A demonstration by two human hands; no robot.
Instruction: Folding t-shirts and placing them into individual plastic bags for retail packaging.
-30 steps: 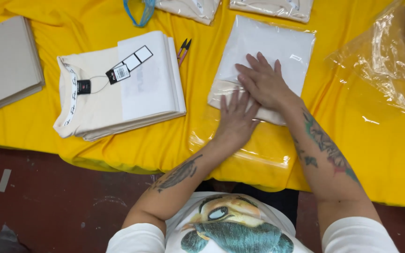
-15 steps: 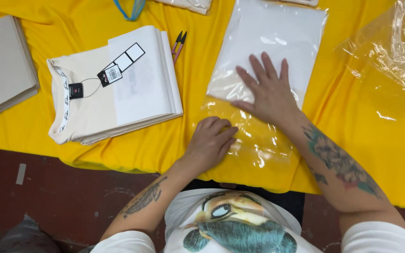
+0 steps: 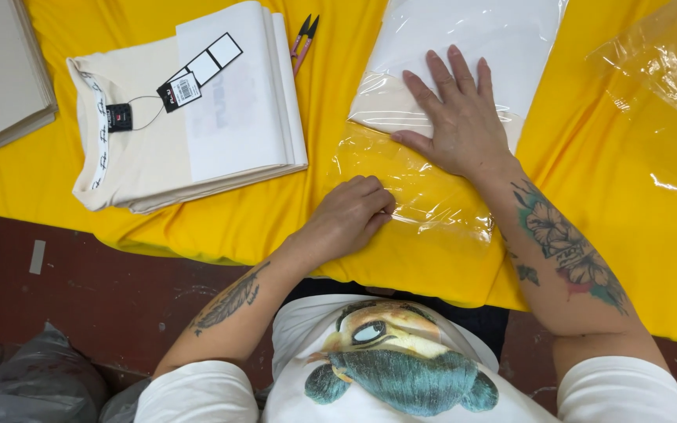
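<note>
A folded cream garment sits inside a clear plastic bag (image 3: 413, 188) on the yellow cloth (image 3: 589, 196). My right hand (image 3: 460, 117) lies flat, fingers spread, on the bagged garment (image 3: 472, 47). My left hand (image 3: 350, 215) is curled at the bag's near open end, fingertips pinching the loose plastic flap. Both forearms carry tattoos.
A stack of folded cream shirts (image 3: 190, 117) with hang tags lies to the left. Small snips (image 3: 303, 39) rest between the stack and the bag. Grey boards (image 3: 1, 78) sit far left, crumpled clear plastic (image 3: 667, 70) far right. A dark red floor (image 3: 103, 290) lies below the table edge.
My left hand slid off the garment toward me and closed on the bag's loose flap. My right hand stayed pressed on the garment.
</note>
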